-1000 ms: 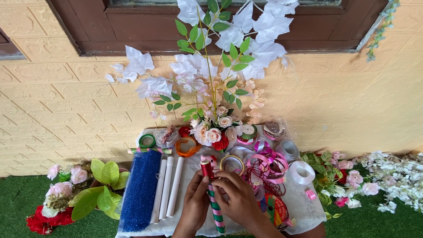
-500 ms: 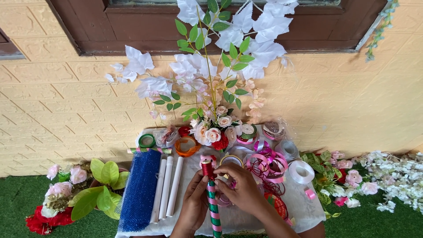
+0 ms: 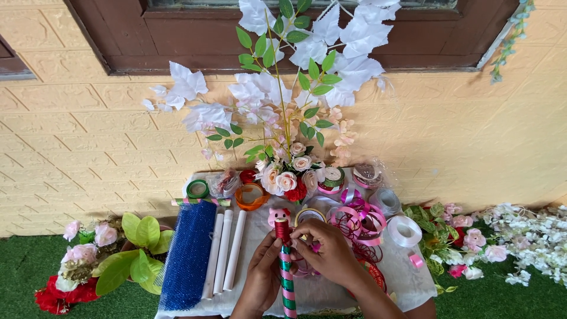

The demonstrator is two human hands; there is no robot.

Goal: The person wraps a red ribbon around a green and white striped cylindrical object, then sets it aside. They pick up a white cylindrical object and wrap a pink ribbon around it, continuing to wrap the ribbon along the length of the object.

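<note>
My left hand [image 3: 264, 273] grips an upright stick [image 3: 287, 285] wrapped in pink and green ribbon stripes, with a dark red top. My right hand [image 3: 326, 251] pinches at the stick's upper part, fingers closed near the red end; whether it holds ribbon I cannot tell. Just behind the stick sit a small pink toy figure [image 3: 278, 215] and a gold tape roll [image 3: 310, 215]. Loose pink ribbon curls [image 3: 357, 218] lie to the right of my right hand on the white cloth [image 3: 410, 277].
A blue mesh roll [image 3: 188, 255] and three white tubes [image 3: 225, 254] lie at the left. Ribbon rolls, an orange ring [image 3: 251, 196] and a flower arrangement [image 3: 287, 174] stand at the back against a yellow wall. Artificial flowers and leaves [image 3: 127, 257] lie on green turf on both sides.
My right hand has shifted slightly left and up onto the stick's top. The left hand and stick stay almost still.
</note>
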